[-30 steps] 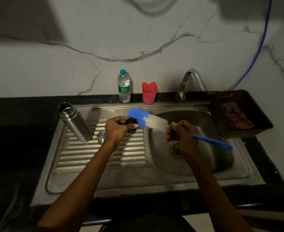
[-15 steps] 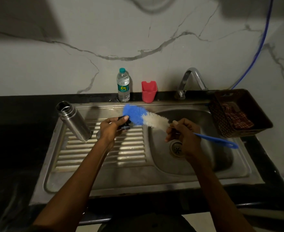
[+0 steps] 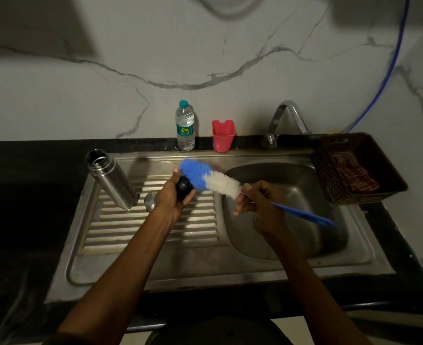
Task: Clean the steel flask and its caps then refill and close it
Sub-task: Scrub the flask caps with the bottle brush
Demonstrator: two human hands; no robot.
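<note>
The open steel flask stands upright on the ribbed drainboard, left of my hands. A steel cap lies beside its base, partly hidden by my left wrist. My left hand grips a small black inner cap above the drainboard. My right hand holds a bottle brush by its blue handle. The brush's blue bristle tip presses against the black cap.
A plastic water bottle and a red cup stand at the back ledge. The tap arches over the sink basin. A dark basket with a checked cloth sits at the right.
My left hand has turned the black cap, so its round face now shows. The brush tip slid left along it, then back to the right.
</note>
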